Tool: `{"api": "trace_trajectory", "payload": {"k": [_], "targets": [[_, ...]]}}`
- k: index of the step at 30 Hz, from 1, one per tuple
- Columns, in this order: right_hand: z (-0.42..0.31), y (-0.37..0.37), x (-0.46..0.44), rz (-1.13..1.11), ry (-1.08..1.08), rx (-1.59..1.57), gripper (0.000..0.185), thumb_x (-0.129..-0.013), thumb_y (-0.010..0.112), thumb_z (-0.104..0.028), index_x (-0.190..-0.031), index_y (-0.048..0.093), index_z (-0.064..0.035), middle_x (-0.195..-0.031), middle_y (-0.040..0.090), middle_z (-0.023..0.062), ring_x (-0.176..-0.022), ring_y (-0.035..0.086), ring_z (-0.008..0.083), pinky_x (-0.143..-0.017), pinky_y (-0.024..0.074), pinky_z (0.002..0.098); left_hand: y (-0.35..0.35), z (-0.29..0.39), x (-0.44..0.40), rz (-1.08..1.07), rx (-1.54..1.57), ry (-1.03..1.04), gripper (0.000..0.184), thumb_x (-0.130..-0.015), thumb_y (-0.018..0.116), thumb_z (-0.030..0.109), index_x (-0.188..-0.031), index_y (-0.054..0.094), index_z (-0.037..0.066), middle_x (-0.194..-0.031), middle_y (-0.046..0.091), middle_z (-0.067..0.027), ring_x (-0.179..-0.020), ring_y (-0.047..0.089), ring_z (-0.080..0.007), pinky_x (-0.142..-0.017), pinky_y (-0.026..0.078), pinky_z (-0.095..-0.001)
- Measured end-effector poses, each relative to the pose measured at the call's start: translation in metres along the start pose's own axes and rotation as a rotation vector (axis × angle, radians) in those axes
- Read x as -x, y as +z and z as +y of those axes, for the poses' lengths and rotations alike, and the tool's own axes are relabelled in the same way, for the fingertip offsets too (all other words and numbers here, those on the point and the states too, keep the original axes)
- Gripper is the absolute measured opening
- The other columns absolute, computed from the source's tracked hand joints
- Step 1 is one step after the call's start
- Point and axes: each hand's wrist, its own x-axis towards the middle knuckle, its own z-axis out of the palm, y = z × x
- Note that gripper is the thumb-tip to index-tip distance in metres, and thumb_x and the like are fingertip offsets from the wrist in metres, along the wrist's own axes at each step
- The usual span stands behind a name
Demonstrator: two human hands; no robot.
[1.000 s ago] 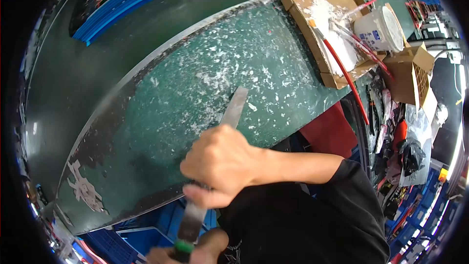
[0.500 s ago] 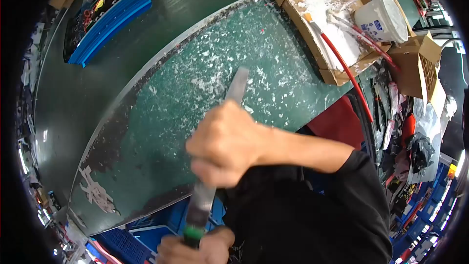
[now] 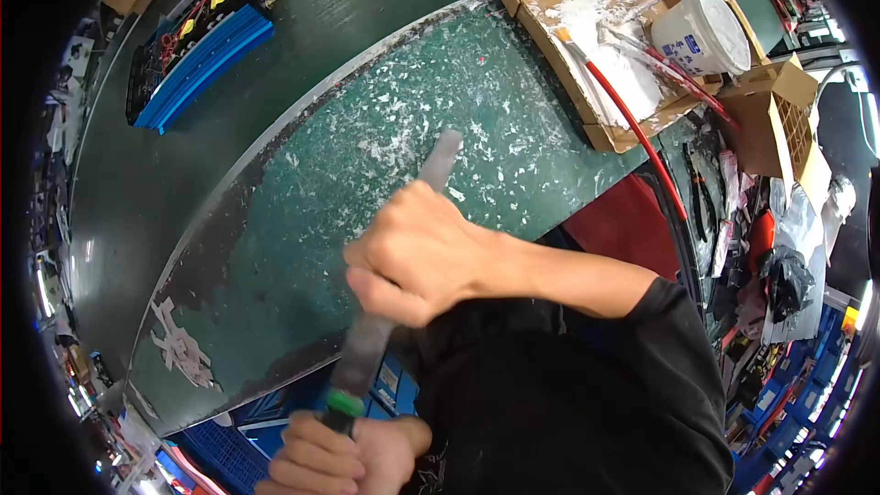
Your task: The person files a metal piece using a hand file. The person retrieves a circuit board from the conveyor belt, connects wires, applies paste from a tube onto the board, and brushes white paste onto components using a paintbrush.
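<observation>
My left hand [image 3: 344, 458], at the bottom, is closed round the dark handle of a long flat metal blade [image 3: 363, 348]. A green band [image 3: 346, 401] shows where the blade meets the handle. Higher up, my right hand [image 3: 412, 252] is a fist round the middle of the blade and hides that part; anything else inside the fist cannot be seen. The blade's rounded tip [image 3: 445, 151] sticks out beyond the fist, over a green table top [image 3: 302, 247] scattered with white flakes. The blade is slightly blurred.
At the upper right a cardboard tray [image 3: 600, 133] holds white powder, brushes with red handles and a white bucket [image 3: 701, 32]. Beside it stands an open carton [image 3: 761, 128]. Pale strips [image 3: 181, 348] lie at the lower left, a blue finned part [image 3: 206, 69] at the upper left.
Both hands and the blade have moved up, then slightly left and, for the right hand, a little up again. The whole view has shifted. Both hands have stayed closed on the tool.
</observation>
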Motion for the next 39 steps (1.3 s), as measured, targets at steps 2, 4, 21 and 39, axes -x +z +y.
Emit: {"api": "trace_trajectory", "payload": {"k": [2, 4, 21, 39], "targets": [[-0.007, -0.001, 0.008, -0.043, 0.031, -0.005, 0.031, -0.075, 0.055, -0.022, -0.051, 0.043, -0.0063, -0.044, 0.042, 0.0131, -0.040, 0.046, 0.0345, -0.040, 0.0357, 0.0456, 0.003, 0.000, 0.001, -0.016, 0.037, 0.022, 0.045, -0.100, 0.041, 0.052, -0.078, 0.036, 0.014, -0.061, 0.026, 0.0050, -0.044, 0.025, -0.0083, -0.046, 0.023, -0.0255], [0.001, 0.000, 0.004, -0.019, -0.012, -0.030, 0.031, -0.075, 0.056, -0.022, -0.051, 0.044, -0.0064, -0.045, 0.043, 0.0137, -0.040, 0.047, 0.0352, -0.040, 0.0362, 0.0456, 0.002, 0.003, -0.002, 0.049, 0.032, 0.003, 0.045, -0.100, 0.040, 0.052, -0.078, 0.036, 0.014, -0.061, 0.026, 0.0051, -0.044, 0.025, -0.0083, -0.046, 0.024, -0.0258], [-0.002, 0.008, 0.019, 0.134, 0.012, -0.113, 0.021, -0.064, 0.057, -0.020, -0.052, 0.045, -0.0082, -0.044, 0.041, 0.0097, -0.038, 0.043, 0.0329, -0.038, 0.0348, 0.0431, 0.003, -0.001, 0.012, -0.127, 0.149, 0.098, 0.036, -0.096, 0.059, 0.040, -0.082, 0.037, 0.015, -0.065, 0.035, 0.0070, -0.050, 0.033, -0.0044, -0.051, 0.030, -0.0215], [0.012, 0.015, 0.016, 0.354, -0.123, -0.093, 0.015, -0.060, 0.056, -0.019, -0.055, 0.046, -0.0081, -0.049, 0.040, 0.0053, -0.041, 0.043, 0.0283, -0.040, 0.0328, 0.0404, 0.012, -0.012, 0.009, -0.043, 0.336, 0.201, 0.037, -0.091, 0.069, 0.029, -0.077, 0.038, 0.016, -0.063, 0.035, 0.0111, -0.048, 0.033, -0.0012, -0.048, 0.027, -0.0184]]}}
